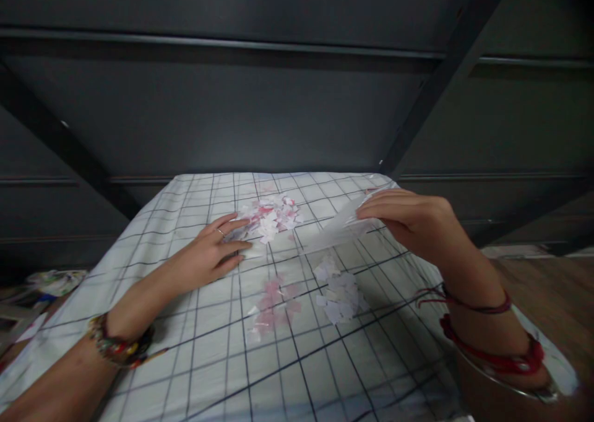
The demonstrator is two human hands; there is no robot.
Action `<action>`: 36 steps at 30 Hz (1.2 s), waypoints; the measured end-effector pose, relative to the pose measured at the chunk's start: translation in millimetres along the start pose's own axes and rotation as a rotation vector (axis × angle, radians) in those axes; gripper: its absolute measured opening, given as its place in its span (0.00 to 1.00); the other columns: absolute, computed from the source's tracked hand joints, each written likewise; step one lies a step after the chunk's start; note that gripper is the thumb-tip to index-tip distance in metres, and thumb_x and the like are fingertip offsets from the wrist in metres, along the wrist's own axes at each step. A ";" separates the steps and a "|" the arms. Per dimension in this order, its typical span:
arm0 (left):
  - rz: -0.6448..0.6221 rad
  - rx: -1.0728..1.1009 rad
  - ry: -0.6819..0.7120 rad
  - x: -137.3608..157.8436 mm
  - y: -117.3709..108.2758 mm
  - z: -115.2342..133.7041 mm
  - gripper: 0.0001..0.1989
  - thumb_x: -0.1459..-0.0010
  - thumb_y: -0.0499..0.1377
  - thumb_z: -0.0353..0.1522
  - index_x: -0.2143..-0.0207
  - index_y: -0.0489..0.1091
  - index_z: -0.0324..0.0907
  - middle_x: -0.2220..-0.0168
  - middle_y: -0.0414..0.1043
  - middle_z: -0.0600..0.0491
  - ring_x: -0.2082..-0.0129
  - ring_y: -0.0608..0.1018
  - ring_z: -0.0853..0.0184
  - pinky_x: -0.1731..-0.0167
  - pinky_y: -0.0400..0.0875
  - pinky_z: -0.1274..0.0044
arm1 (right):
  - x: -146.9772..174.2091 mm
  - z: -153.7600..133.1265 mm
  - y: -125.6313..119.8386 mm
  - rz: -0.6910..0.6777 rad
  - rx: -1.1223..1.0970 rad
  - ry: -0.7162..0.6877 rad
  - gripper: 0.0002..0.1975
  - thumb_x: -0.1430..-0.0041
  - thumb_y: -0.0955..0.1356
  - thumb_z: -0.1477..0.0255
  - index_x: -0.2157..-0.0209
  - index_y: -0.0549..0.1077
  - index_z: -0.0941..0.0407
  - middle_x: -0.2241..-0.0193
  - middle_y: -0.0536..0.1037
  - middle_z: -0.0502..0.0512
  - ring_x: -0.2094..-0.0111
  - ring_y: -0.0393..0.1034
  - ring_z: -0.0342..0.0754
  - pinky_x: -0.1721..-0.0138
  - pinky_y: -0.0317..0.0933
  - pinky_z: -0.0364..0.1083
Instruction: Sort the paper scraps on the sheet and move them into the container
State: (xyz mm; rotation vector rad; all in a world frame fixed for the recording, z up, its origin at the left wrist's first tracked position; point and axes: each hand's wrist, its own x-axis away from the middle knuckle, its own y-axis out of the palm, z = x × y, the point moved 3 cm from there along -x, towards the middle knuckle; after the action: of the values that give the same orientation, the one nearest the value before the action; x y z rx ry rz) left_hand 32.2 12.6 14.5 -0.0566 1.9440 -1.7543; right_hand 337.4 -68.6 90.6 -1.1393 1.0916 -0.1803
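My right hand grips a thin, translucent plastic bag between thumb and fingers, lifting its right end off the cloth. The bag's lower left end reaches toward the middle of the table. My left hand, fingers spread, rests at the left edge of a pile of torn white and pink paper scraps. A small white piece lies by its fingertips; whether they touch it I cannot tell. Nearer to me are a group of pink scraps and, right of it, a heap of white paper scraps.
A white tablecloth with dark grid lines covers the table. Dark panels with metal bars stand right behind its far edge. Blurred items lie low on the left, and wooden floor shows at the right.
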 end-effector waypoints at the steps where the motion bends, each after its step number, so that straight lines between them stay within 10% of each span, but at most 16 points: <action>1: 0.001 -0.003 0.002 0.1 0.1 0.0 0.13 0.39 0.51 0.31 0.55 0.71 0.41 0.43 0.57 0.44 0.41 0.56 0.52 0.47 0.61 0.58 | -0.7 -0.8 1.8 -0.008 -0.005 0.006 0.18 0.48 0.58 0.86 0.71 0.74 0.55 0.72 0.79 0.50 0.66 0.74 0.46 0.62 0.67 0.47; 13: 0.003 0.007 -0.007 1.5 0.0 0.7 0.12 0.38 0.51 0.31 0.55 0.71 0.41 0.43 0.57 0.44 0.40 0.55 0.52 0.47 0.61 0.58 | -1.4 -5.2 5.5 0.098 0.156 0.068 0.16 0.48 0.59 0.86 0.69 0.74 0.56 0.69 0.79 0.53 0.65 0.72 0.48 0.60 0.64 0.48; 20: 0.007 0.015 -0.018 0.9 -0.9 0.7 0.12 0.38 0.51 0.31 0.56 0.71 0.42 0.44 0.58 0.44 0.41 0.56 0.53 0.48 0.61 0.57 | -6.6 -15.3 36.9 -0.118 0.219 0.101 0.20 0.47 0.58 0.87 0.58 0.72 0.57 0.69 0.78 0.54 0.67 0.69 0.47 0.62 0.61 0.49; 36: 0.005 0.026 -0.030 1.6 -0.1 1.3 0.11 0.39 0.52 0.30 0.56 0.71 0.42 0.44 0.58 0.45 0.41 0.56 0.54 0.47 0.61 0.59 | -7.7 -27.6 20.8 -0.079 0.124 -0.018 0.24 0.50 0.56 0.89 0.58 0.71 0.55 0.74 0.75 0.49 0.73 0.66 0.44 0.68 0.60 0.47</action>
State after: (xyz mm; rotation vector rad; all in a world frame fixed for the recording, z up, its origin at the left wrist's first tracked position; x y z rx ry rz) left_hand 31.3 10.8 14.0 -0.0688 1.8982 -1.7645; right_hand 304.2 -71.9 78.7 -1.0714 1.0061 -0.2957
